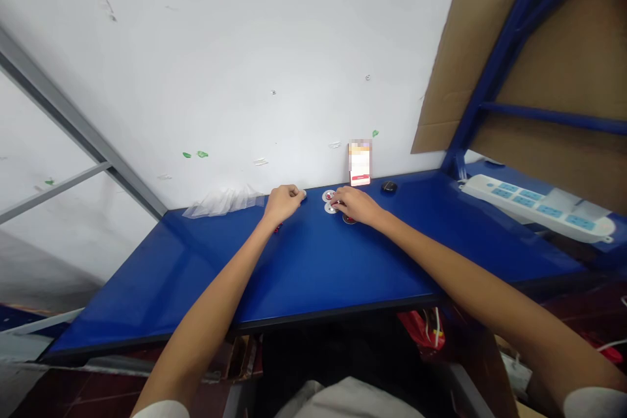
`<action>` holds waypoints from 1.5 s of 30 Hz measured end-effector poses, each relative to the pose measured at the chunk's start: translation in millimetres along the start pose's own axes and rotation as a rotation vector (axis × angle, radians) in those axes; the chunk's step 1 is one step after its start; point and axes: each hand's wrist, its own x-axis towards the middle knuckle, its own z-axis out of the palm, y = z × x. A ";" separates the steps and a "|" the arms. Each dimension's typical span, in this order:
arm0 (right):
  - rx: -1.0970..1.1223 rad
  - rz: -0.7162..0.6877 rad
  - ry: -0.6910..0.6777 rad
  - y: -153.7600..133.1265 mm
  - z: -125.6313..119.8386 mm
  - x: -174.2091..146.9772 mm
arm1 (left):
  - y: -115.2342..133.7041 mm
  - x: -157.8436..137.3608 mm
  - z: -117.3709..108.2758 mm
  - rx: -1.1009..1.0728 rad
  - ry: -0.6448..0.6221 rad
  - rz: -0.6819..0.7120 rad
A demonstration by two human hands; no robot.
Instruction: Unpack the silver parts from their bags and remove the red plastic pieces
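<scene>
My left hand (283, 204) is closed in a pinch above the blue tabletop. A small greyish edge (304, 195) shows at its fingertips, too small to name. Under that wrist lies a little red thing (278, 228), mostly covered. To the right, my right hand (357, 205) reaches down over a cluster of round white discs with red parts; its fingers are pressed together at the middle disc (330, 208). Behind that one is another disc (328, 195), and a third disc (349, 219) is partly hidden below the hand. What the right fingertips pinch is not clear.
Clear plastic bags (225, 201) lie at the back left of the blue table (313, 268). A phone (360, 166) leans upright against the white wall, with a small black object (389, 187) beside it. A white power strip (539, 206) lies at the right.
</scene>
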 end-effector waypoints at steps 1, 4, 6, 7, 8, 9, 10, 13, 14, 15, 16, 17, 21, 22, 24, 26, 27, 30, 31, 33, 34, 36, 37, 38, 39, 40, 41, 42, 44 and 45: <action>-0.002 0.004 -0.004 -0.3 -1.4 -0.2 | 2.9 -1.4 2.2 -0.008 0.000 0.017; 0.029 0.007 0.000 -2.5 -5.0 -0.5 | 6.6 -5.5 6.8 -0.025 -0.028 0.072; 0.110 0.018 0.051 -5.4 -6.3 0.1 | 5.4 -8.1 8.4 -0.044 -0.083 0.091; 0.171 0.031 0.093 -7.3 -6.6 0.7 | 4.4 -9.3 9.2 -0.061 -0.121 0.084; 0.242 0.050 0.140 -9.6 -6.8 1.4 | 3.4 -10.4 10.2 -0.087 -0.165 0.069; 0.315 0.073 0.187 -12.1 -6.8 2.1 | 2.7 -11.4 11.5 -0.126 -0.211 0.050; 0.389 0.097 0.229 -14.9 -6.6 2.9 | 2.6 -12.4 13.3 -0.188 -0.260 0.033; 0.603 0.173 0.304 -24.0 -4.2 4.8 | 6.0 -15.2 21.1 -0.485 -0.363 0.016; 0.664 0.200 0.311 -26.7 -2.6 5.0 | 8.0 -16.0 24.0 -0.587 -0.374 0.017; 0.713 0.224 0.313 -29.1 -0.8 5.1 | 10.0 -16.7 26.8 -0.667 -0.373 0.015; 0.747 0.243 0.315 -31.1 1.0 5.1 | 11.9 -17.2 29.2 -0.719 -0.362 0.014; 0.765 0.252 0.316 -32.4 2.6 4.9 | 13.4 -17.6 31.2 -0.745 -0.345 0.014; 0.753 0.213 0.319 -31.6 2.9 3.8 | 14.4 -17.8 34.7 -0.755 -0.305 0.029; 0.745 0.193 0.310 -30.4 1.3 3.5 | 14.0 -17.8 35.0 -0.755 -0.302 0.034; 0.725 0.150 0.291 -28.2 -3.1 2.9 | 13.3 -17.6 35.2 -0.756 -0.291 0.041; 0.700 0.099 0.260 -28.2 -7.4 2.1 | 13.7 -17.6 34.6 -0.761 -0.267 0.039; 0.688 0.073 0.240 -29.5 -9.1 1.6 | 14.4 -17.7 33.9 -0.764 -0.251 0.034; 0.667 0.022 0.198 -38.2 -11.4 0.0 | 17.4 -18.9 30.6 -0.738 -0.234 0.031; 0.658 0.013 0.198 -41.9 -11.4 -0.6 | 18.6 -19.6 29.7 -0.714 -0.243 0.038; 0.623 -0.011 0.205 -48.6 -10.6 -1.5 | 20.6 -21.0 29.3 -0.663 -0.267 0.058; 0.599 -0.028 0.210 -50.8 -9.9 -1.8 | 21.5 -21.5 29.9 -0.646 -0.269 0.065; 0.561 -0.052 0.225 -52.0 -7.6 -1.9 | 22.9 -21.7 31.0 -0.634 -0.258 0.076; 0.552 -0.050 0.244 -51.0 -6.2 -1.7 | 23.3 -21.2 30.5 -0.631 -0.247 0.086; 0.551 -0.040 0.270 -49.0 -4.7 -1.3 | 23.3 -20.1 28.8 -0.624 -0.234 0.102; 0.558 -0.027 0.295 -46.4 -3.4 -0.7 | 22.6 -18.5 25.2 -0.610 -0.216 0.121; 0.570 -0.015 0.314 -43.4 -2.3 -0.2 | 21.2 -16.3 19.4 -0.579 -0.194 0.142; 0.586 -0.006 0.321 -40.5 -1.8 0.3 | 18.8 -13.8 11.4 -0.530 -0.172 0.163; 0.602 -0.001 0.316 -37.7 -1.8 0.6 | 15.3 -11.1 1.4 -0.459 -0.152 0.182; 0.622 0.006 0.278 -33.8 -3.2 0.6 | 5.6 -5.7 -22.9 -0.238 -0.151 0.216; 0.623 0.013 0.259 -32.7 -4.3 0.3 | -0.2 -3.4 -35.9 -0.103 -0.152 0.234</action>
